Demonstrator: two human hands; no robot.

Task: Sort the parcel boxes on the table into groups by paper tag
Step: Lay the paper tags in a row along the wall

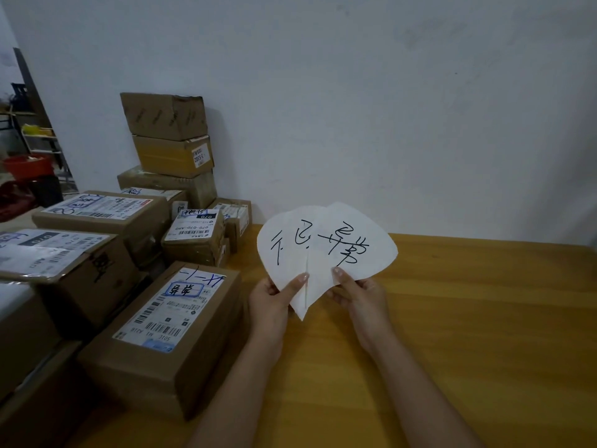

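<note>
Left hand (273,297) and right hand (360,294) pinch the lower corners of two likely light, floppy white handwritten paper tags (326,247) above the yellow wooden bench (468,318), with stiff-looking brown cardboard parcel boxes (168,321) stacked leftward

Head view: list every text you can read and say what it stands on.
"070": label on the small box.
"070": label on the left box.
"5302": sticker on the stacked box.
Paper tags: handwritten ink characters, not clearly legible.
Remaining label print: too small or blurred.
</note>
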